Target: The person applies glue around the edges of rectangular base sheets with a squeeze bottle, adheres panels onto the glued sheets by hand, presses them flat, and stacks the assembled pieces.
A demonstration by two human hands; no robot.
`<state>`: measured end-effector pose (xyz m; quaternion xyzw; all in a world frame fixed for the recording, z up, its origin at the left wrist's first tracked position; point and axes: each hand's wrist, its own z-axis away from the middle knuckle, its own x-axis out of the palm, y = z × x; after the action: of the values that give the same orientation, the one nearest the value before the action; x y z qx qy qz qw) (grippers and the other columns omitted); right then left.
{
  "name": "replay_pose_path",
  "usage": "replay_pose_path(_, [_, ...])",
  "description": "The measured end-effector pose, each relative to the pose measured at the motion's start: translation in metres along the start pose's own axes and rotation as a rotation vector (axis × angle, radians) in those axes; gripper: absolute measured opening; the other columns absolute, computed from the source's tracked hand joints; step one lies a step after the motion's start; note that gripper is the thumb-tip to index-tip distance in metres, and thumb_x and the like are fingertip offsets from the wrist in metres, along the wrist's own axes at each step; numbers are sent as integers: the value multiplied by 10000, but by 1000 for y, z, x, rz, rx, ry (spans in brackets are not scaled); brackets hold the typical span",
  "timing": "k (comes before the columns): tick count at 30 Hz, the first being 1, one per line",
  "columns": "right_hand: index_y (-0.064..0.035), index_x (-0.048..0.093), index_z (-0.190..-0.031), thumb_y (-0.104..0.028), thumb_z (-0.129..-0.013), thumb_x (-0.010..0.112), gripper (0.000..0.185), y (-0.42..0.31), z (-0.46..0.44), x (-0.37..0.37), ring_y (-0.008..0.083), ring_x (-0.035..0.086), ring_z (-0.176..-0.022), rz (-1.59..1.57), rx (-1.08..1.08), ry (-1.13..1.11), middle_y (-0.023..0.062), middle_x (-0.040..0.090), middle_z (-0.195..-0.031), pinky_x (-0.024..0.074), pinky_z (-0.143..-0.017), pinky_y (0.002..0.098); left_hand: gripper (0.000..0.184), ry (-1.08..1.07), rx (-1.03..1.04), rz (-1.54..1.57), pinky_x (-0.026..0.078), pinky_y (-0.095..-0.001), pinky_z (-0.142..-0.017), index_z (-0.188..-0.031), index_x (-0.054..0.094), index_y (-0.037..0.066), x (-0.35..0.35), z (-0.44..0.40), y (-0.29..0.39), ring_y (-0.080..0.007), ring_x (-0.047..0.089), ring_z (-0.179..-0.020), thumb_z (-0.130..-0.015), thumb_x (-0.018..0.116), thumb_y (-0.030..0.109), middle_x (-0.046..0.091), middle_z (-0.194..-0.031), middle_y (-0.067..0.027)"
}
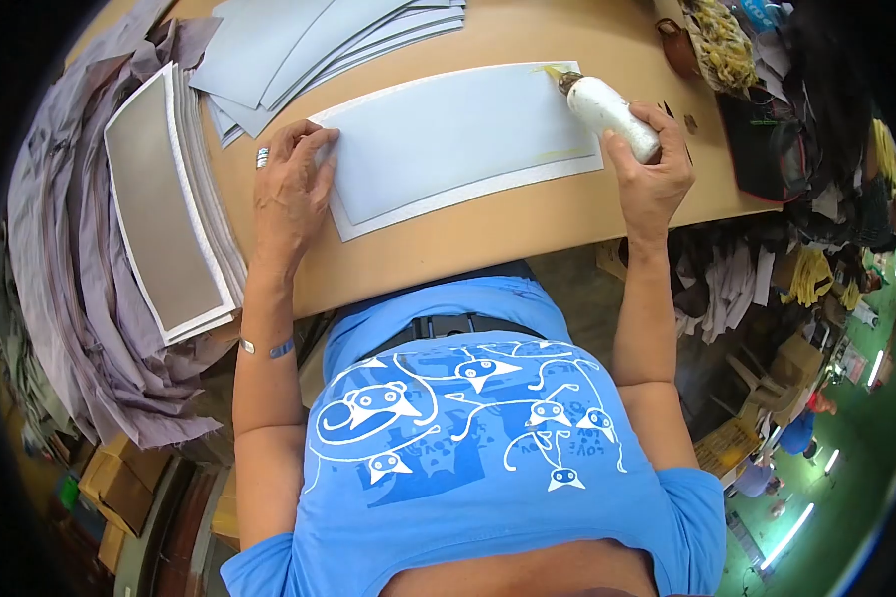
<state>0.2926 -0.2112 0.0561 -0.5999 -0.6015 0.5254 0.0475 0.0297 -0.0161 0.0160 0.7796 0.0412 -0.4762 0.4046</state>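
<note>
A pale grey-blue panel (448, 139) lies on a slightly larger white-edged sheet (468, 186) on the tan table. My right hand (657, 164) is wrapped round a white bottle (607, 111), tilted so its brush-like tip meets the panel's upper right corner. Yellowish marks show near that corner and along the lower right edge. At the left end of the panel, my left hand (294, 189) presses the edge down with its fingertips, the fingers bent and slightly apart.
Grey panels (299, 50) are fanned out at the table's back left. A stack of brown, white-edged pieces (164, 209) sits at the left, beside draped mauve fabric (70, 249). A brown pot (678, 48) and yellow scraps (719, 50) are at the back right.
</note>
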Motion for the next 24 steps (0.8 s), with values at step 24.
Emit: replay_pose_path(24, [-35,614,-945,34,-589,699,373,-79,23,76,234,605,-844,-175,-337,-293,116,641,-977,499,-716,313,171,158,-48,42,473,-320,-722,-914,639,68,8,12,0,-219,595,-793,-744,661,56,562,-928,-75])
